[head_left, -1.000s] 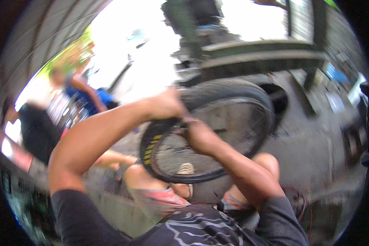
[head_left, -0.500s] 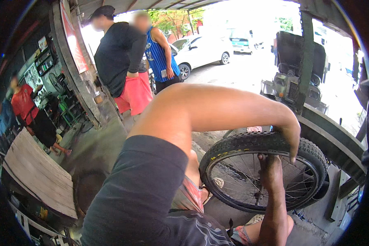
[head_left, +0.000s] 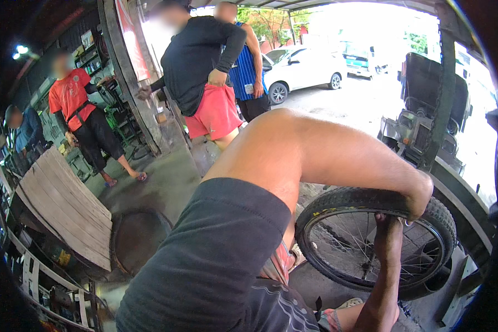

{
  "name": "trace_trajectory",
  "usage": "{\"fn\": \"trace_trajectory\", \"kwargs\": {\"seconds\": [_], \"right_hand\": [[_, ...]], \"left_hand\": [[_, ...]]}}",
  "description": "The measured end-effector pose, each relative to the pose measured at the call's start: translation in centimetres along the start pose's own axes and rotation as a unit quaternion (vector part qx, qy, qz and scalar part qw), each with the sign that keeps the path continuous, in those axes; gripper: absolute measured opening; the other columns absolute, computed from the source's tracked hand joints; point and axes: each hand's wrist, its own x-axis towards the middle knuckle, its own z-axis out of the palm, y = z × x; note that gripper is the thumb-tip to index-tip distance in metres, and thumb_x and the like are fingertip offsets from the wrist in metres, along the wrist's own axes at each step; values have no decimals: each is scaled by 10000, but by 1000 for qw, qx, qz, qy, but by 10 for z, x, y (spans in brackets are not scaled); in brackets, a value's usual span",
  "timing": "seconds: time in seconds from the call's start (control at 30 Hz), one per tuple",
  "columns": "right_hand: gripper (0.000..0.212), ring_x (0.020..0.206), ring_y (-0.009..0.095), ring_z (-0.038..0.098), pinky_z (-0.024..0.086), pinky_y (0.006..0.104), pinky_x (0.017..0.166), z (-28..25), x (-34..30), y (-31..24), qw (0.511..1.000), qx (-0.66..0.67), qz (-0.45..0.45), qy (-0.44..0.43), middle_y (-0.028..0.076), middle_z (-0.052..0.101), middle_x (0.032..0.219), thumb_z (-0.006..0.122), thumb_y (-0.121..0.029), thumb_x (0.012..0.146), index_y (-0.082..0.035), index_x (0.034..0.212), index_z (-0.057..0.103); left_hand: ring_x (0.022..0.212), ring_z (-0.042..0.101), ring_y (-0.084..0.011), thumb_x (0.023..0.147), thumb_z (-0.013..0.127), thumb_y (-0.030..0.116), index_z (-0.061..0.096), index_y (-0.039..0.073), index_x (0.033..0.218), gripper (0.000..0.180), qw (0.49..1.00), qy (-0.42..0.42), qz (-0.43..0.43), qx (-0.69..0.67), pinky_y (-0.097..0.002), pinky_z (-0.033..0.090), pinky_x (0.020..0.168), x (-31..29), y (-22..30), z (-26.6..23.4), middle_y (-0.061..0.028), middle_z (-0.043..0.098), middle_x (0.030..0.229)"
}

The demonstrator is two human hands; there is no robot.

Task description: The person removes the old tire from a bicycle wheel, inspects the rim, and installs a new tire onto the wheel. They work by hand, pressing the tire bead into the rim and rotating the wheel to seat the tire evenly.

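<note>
A bicycle wheel (head_left: 311, 255) with a knobby black tire stands tilted in front of me at the right. My left arm reaches across, and my left hand (head_left: 419, 197) bends over the top of the tire, its fingers curled down at the inner edge of the rim. From below, my right hand (head_left: 389, 226) grips the same part of the rim, thumb upward, close beside the left fingers. A small shiny bit shows between the two hands; what it is I cannot make out. Spokes and hub are partly hidden by my right forearm.
A loose tire (head_left: 116, 243) lies on the floor at left, beside a slatted wooden board (head_left: 66, 207). People stand nearby, one in a red shirt (head_left: 71, 99), another in a black top (head_left: 196, 61). A metal post (head_left: 441, 105) rises behind the wheel; a white car (head_left: 307, 69) is parked outside.
The whole scene has shifted right in the view. My left hand has gone from extended fingers over the tire to curled ones beside my right hand. The person in red has turned toward me.
</note>
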Motion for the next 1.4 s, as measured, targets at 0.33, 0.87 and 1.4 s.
{"fn": "trace_trajectory", "kwargs": {"seconds": [0.33,0.87,1.4], "right_hand": [[242,1145,509,676,543,521,932,1,11,-3,986,-101,84,-102,330,730,1155,672,-157,1013,54,1061,781],[320,1220,556,615,513,547,983,-22,2,-12,1000,-14,-17,15,380,681,1210,654,-197,1073,88,1214,696],[360,1128,322,642,505,462,1007,-7,24,37,995,27,-59,71,233,701,1353,618,-149,1095,8,1419,615]], "left_hand": [[1034,769,-336,751,926,494,839,49,1078,559,989,47,-24,-136,-441,594,938,-5,-12,14,-189,802,1140],[952,775,-363,652,956,368,808,-52,994,561,974,88,-8,-208,-431,608,888,-14,1,-8,-249,796,1038],[1015,780,-352,815,756,376,847,58,970,365,988,146,55,11,-461,617,913,28,3,-15,-224,796,1093]]}}
